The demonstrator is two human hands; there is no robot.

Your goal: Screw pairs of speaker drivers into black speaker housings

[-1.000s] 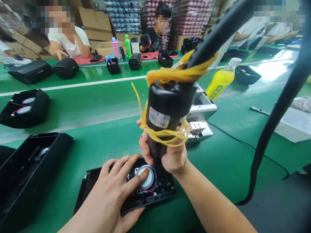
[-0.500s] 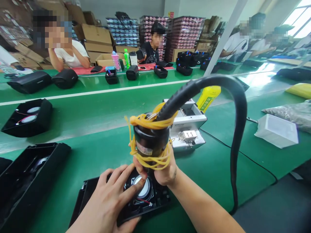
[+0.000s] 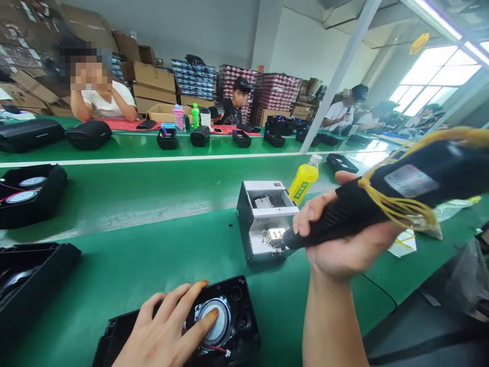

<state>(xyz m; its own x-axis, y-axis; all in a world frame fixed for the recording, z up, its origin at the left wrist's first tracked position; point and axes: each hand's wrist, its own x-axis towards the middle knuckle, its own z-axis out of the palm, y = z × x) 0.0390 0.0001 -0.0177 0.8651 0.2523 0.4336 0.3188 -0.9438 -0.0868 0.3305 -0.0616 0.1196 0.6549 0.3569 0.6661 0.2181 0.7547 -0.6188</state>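
Note:
My right hand (image 3: 344, 239) is closed around a black electric screwdriver (image 3: 385, 199) wrapped in yellow rubber bands. The tool lies tilted sideways, its tip at the front of a small grey screw feeder box (image 3: 263, 219). My left hand (image 3: 168, 331) rests with spread fingers on a black plastic speaker housing (image 3: 237, 326), fingertips pressing the round silver speaker driver (image 3: 216, 322) set in it.
A green conveyor belt (image 3: 153, 193) runs across, carrying black speaker shells (image 3: 30, 191). A yellow drink bottle (image 3: 303, 181) stands behind the feeder. Another black housing (image 3: 26, 278) lies at my left. Several people sit at the far side among boxes and bottles.
My right hand has lifted the screwdriver off the speaker housing and swung it right, tipping it sideways toward the grey feeder. The left hand stays on the speaker driver.

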